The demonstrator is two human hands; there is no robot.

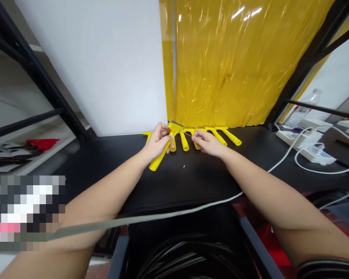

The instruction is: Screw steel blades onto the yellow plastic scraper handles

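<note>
My left hand [160, 140] is closed around a yellow scraper [157, 162], its tubular handle slanting down to the left and a dark metal strip along its top edge. Between the fingertips of my right hand [207, 142] is a thin metal rod, perhaps a hex key [187, 133]. The rod points left at the scraper's head; whether its tip touches is too small to tell. Several more yellow scrapers [232, 137] lie in a row behind both hands, handles toward me, partly hidden by my fingers.
A tiny pale piece [184, 166] lies on the black tabletop [163, 190]. A white cable [174, 214] crosses in front, below my forearms. White power strips [314, 153] and a plastic bottle [304, 106] are at right. Behind stand a white panel [110, 66] and a yellow plastic curtain [235, 66].
</note>
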